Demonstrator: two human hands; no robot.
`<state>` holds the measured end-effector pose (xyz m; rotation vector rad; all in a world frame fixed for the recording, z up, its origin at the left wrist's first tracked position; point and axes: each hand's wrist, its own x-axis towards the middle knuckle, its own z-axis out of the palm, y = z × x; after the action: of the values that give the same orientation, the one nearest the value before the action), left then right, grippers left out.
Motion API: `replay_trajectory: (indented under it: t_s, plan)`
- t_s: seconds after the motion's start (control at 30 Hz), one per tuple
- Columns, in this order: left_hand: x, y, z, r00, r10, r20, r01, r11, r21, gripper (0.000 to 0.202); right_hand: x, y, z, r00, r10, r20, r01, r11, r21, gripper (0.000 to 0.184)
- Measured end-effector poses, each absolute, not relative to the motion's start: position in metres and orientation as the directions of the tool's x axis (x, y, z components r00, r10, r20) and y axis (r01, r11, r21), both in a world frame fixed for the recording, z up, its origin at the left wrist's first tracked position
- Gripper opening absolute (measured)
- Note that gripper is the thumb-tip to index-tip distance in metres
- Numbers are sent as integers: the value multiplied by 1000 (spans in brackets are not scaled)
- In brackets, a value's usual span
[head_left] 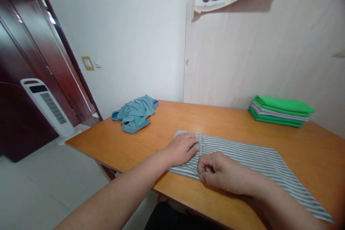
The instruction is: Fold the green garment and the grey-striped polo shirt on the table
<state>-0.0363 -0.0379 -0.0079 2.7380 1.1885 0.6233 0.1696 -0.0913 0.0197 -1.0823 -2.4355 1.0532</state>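
A grey-and-white striped cloth (pixel 242 151) lies folded into a long strip on the wooden table, its right end slanting toward the near right. My left hand (pixel 184 148) rests flat on the cloth's left end, fingers stretched out and slightly apart. Just to the right of it, my right hand (pixel 219 170) is curled at the cloth's near edge, thumb and fingers closed on the fabric. Small wrinkles run through the cloth between the two hands. My right forearm covers part of the near edge.
A crumpled blue-green garment (pixel 137 111) lies on the table's (pixel 178 115) far left. At the back right sits a stack of folded green and grey cloths (pixel 280 111). Beyond the table stand a wall and, on the left, a white tower fan (pixel 51 106) by a dark door (pixel 24 61).
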Motion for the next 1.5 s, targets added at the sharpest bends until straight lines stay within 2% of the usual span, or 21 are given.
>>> replay_trajectory:
  t_s: [0.4, 0.5, 0.63, 0.83, 1.03, 1.2, 1.33, 1.5]
  plan:
    - [-34, -44, -3, 662, 721, 205, 709, -691, 140, 47, 165, -91, 17, -694, 719, -23, 518, 477, -711, 12]
    - [-34, -45, -3, 661, 725, 195, 713, -687, 137, 48, 165, -88, 16, -685, 728, 23, 486, 480, -730, 12]
    - [-35, -46, -2, 659, 731, 176, 718, -681, 144, 50, 166, -83, 12, -625, 776, 83, 525, 497, -691, 9]
    - [-37, -44, 0, 662, 732, 158, 710, -681, 178, 51, 167, -86, 12, -648, 762, 23, 554, 491, -672, 9]
    - [-28, -33, 8, 662, 709, 242, 683, -704, 193, 34, 167, -85, 16, -666, 744, 54, 479, 482, -734, 14]
    - [-15, -27, 7, 686, 686, 241, 662, -726, 184, 30, 169, -80, 15, -641, 762, 93, 436, 462, -772, 16]
    - [-13, -27, -5, 681, 689, 249, 672, -723, 163, 40, 174, -68, 12, -489, 848, 204, 418, 433, -799, 14]
    - [-13, -29, -10, 690, 699, 187, 681, -715, 158, 53, 191, -45, 7, -106, 940, 324, 455, 336, -825, 24]
